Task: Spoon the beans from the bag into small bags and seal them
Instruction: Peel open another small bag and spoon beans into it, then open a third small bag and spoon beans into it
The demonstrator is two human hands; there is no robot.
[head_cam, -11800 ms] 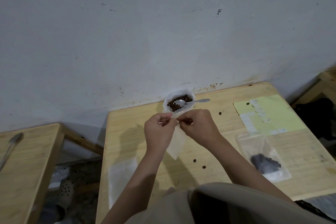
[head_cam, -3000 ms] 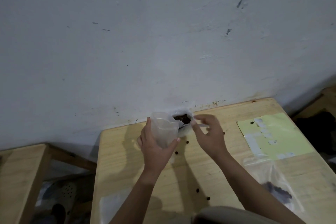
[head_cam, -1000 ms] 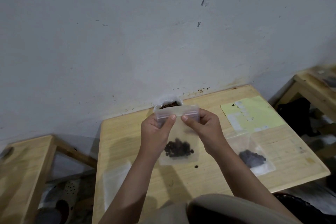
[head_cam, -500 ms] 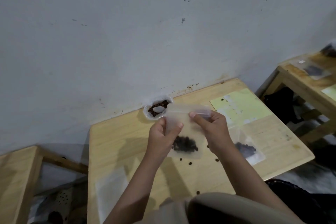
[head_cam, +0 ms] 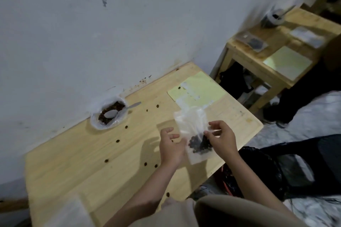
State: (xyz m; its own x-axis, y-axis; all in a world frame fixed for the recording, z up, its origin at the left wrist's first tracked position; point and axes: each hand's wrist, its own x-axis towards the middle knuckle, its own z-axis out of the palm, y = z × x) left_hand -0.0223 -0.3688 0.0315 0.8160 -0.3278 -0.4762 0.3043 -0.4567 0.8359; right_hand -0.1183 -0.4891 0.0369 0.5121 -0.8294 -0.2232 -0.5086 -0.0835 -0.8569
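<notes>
Hands met over the right side of a wooden table [head_cam: 77, 162], a small clear bag [head_cam: 193, 134] between them. That bag lay flat or nearly so over the tabletop, a dark clump of beans [head_cam: 200, 143] gathered near its lower end. The left hand [head_cam: 171, 147] was open with fingers spread, its edge against the bag's left side and gripping nothing. The right hand [head_cam: 221, 139] had loosely curled fingers touching the bag beside the beans; whether it pinched the plastic could not be told. Whether the strip at the bag's top was fully pressed shut could not be told either, so beans might have spilled if it was lifted or tipped. Loose beans [head_cam: 117, 141] already dotted the wood and might have rolled off the edge if brushed. Further back, against the wall, the big bag [head_cam: 108, 114] stood open with a spoon [head_cam: 120, 111] resting in it, its handle jutting out where a passing sleeve could knock it. A pale green sheet [head_cam: 197, 90] carried white stickers, but no writing, brand or label could be read anywhere.
</notes>
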